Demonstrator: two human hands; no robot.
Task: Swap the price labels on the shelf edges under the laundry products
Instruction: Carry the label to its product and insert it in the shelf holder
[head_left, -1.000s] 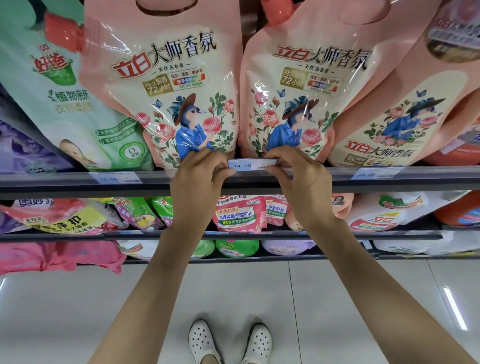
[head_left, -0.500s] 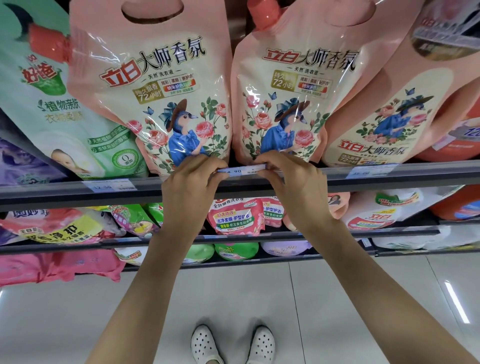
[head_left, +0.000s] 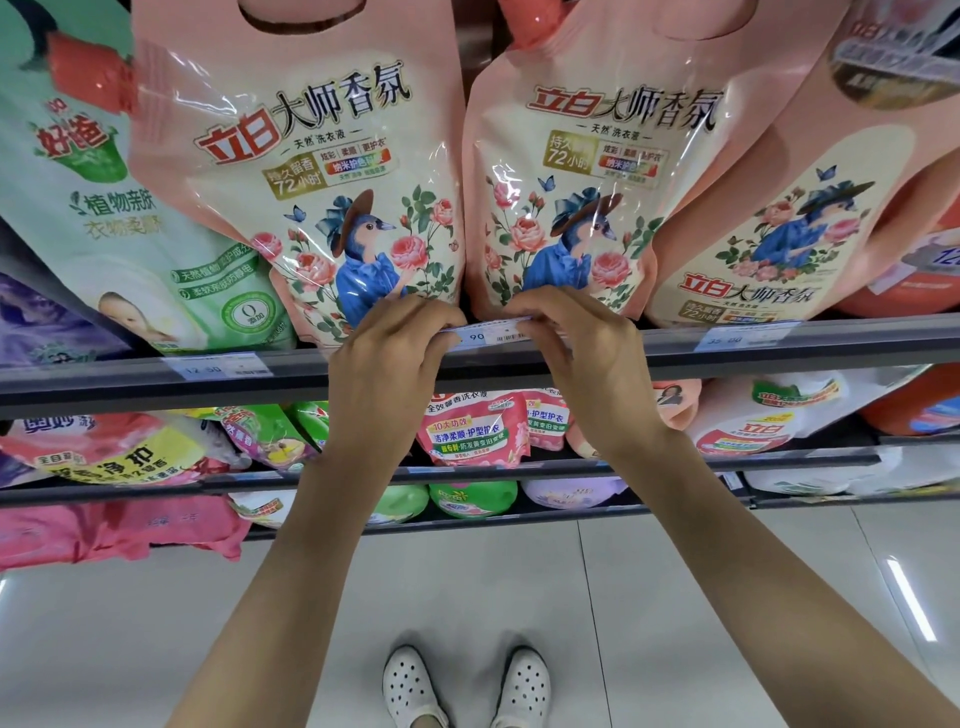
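Both hands at the top shelf edge (head_left: 779, 356). Left hand (head_left: 387, 358) and right hand (head_left: 582, 348) each have fingers curled, pinching opposite ends of one price label (head_left: 485, 332) at the rail's upper lip; "90" readable. Two more labels sit in the rail: "12.50" (head_left: 218, 367) left, "35.00" (head_left: 745, 338) right. Three pink 立白 大师香氛 pouches (head_left: 311, 171) stand above, marked "72小时".

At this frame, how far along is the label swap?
Nothing is visibly done. In hand: left hand and right hand pinch the middle label at the rail; whether going in or out is unclear. Left label and right label sit untouched.
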